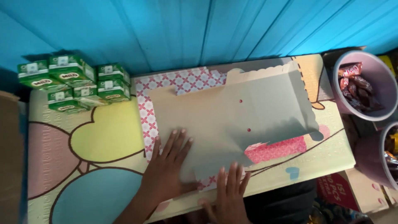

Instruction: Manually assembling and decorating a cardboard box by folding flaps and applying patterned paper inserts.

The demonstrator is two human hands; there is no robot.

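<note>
A flat, unfolded cardboard box (224, 116) lies on a low table, grey-brown on the inside with a white and pink flower pattern along its edges. One scalloped flap stands partly raised at the right. My left hand (168, 164) lies flat, fingers spread, on the box's near left part. My right hand (230, 191) rests with fingers apart on the box's near edge, close to a pink patterned flap (275, 150).
Several small green drink cartons (74, 81) are stacked at the table's far left. The table top (83, 166) has a pastel cartoon print. A blue wall stands behind. Two pinkish tubs (383, 83) with wrapped snacks sit at the right, above a red-printed carton (338, 191).
</note>
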